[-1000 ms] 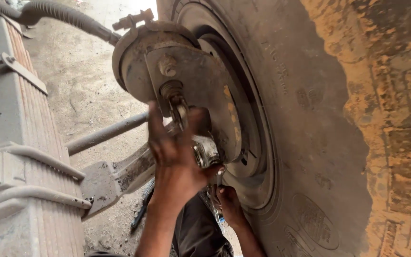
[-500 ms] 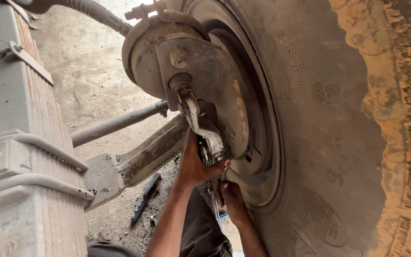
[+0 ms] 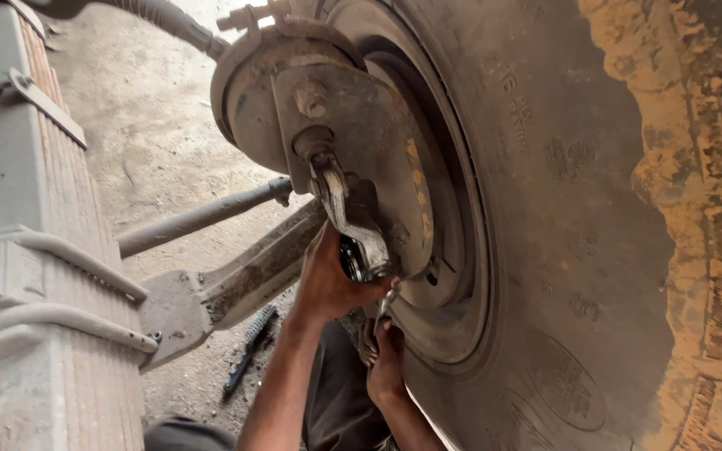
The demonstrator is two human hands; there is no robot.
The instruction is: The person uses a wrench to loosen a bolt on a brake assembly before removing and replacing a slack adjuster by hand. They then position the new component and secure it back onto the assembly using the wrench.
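- Lever arm (image 3: 346, 219), a worn grey metal piece on the back of the brake plate (image 3: 353, 142), runs with its long axis slanting from a pivot at upper left down to a bright end at lower right.
- Left hand (image 3: 327, 280) sits just below that lower end, fingers curled up and closed around the dark fitting there; it is the nearer hand.
- Right hand (image 3: 386, 359) is lower, beneath the left, pinched shut on a thin bright tool (image 3: 384, 307) that points up toward the lever's end.
- Right of both hands the wheel rim and big muddy tyre (image 3: 595, 250) close in tight.
- Left of the grip a steel bracket (image 3: 236, 284) and a rod (image 3: 198, 217) cross; open floor lies below them.
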